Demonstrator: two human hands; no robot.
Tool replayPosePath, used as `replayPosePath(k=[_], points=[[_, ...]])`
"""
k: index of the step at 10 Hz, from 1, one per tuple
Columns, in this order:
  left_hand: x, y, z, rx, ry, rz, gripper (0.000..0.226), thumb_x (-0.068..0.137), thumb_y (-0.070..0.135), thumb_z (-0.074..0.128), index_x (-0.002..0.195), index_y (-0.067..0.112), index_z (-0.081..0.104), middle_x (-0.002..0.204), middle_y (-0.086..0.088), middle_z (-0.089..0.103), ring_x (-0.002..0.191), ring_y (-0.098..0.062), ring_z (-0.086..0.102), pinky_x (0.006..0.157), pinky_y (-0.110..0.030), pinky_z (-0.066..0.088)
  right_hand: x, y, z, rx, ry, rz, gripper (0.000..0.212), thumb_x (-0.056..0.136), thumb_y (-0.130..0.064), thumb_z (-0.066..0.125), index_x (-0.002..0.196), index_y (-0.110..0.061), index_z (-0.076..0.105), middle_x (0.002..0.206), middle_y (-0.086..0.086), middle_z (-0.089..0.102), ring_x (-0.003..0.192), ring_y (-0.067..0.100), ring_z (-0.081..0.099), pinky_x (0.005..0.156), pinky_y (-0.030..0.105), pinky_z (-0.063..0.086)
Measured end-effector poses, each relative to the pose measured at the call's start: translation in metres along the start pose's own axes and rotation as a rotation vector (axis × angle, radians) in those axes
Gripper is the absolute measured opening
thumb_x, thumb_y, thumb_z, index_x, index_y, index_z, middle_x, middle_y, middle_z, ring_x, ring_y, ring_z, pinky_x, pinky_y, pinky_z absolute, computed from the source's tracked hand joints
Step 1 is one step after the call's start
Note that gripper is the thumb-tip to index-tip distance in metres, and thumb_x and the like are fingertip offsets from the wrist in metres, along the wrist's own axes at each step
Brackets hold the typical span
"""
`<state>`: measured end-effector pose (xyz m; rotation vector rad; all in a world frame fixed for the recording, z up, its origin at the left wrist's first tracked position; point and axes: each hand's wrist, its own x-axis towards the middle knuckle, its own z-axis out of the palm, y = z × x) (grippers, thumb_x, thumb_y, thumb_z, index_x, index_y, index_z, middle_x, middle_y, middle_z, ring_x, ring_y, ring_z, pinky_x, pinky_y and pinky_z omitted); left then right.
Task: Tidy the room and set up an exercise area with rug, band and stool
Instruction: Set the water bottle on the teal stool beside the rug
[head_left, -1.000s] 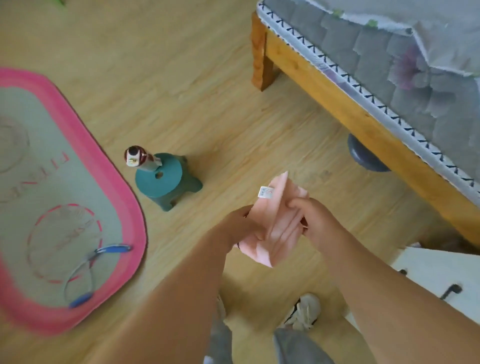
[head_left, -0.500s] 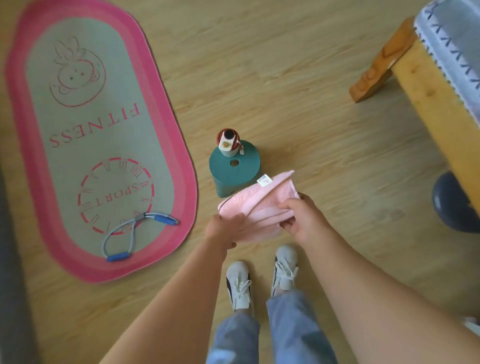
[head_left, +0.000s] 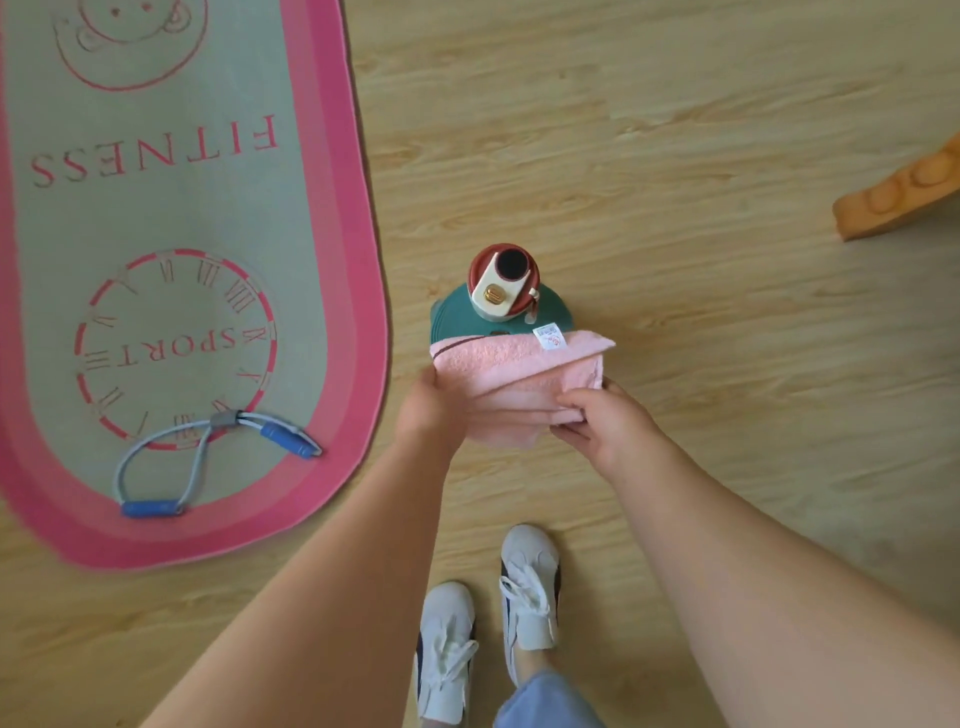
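A folded pink towel (head_left: 519, 369) with a white label lies over the near part of a small green stool (head_left: 451, 312). My left hand (head_left: 428, 410) grips the towel's left end and my right hand (head_left: 602, 421) pinches its right side. A red and cream bottle (head_left: 503, 280) stands upright on the stool's far part, just beyond the towel. To the left lies an oval pink-bordered rug (head_left: 182, 218) printed FITNESS and SPORT. A grey exercise band (head_left: 202, 457) with blue handles rests on the rug's near end.
Wooden floor (head_left: 649, 156) surrounds everything. An orange wooden bed leg (head_left: 898, 192) juts in at the right edge. My two feet in white shoes (head_left: 488, 618) stand just in front of the stool.
The view has swung from the bed side to straight above the stool. Both hands have carried the pink towel forward and down onto the stool beside the bottle.
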<state>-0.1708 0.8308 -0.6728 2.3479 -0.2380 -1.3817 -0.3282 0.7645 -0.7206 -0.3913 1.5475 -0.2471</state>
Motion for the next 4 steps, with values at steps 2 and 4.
replayPosePath(k=[2,4], points=[[0.031,-0.010,0.005,0.191,-0.028,0.082,0.056,0.101,0.017,0.034,0.153,0.021,0.015,0.150,-0.005,0.039,0.124,-0.026,0.050,0.096,-0.031,0.040,0.043,0.003,0.014,-0.094,-0.008,-0.031,0.043,0.088,-0.004,0.059,0.123,-0.029,0.052,0.115,0.002,0.064,0.105,0.021,0.060,0.082,0.029,0.047],[0.016,-0.018,-0.010,0.330,-0.086,0.130,0.054,0.102,0.024,0.034,0.153,0.022,0.016,0.151,-0.006,0.038,0.131,-0.027,0.046,0.100,-0.033,0.039,0.013,-0.004,0.017,-0.210,0.053,-0.071,0.047,0.084,-0.006,0.062,0.125,-0.029,0.055,0.104,0.001,0.063,0.102,0.023,0.057,0.096,0.036,0.045]])
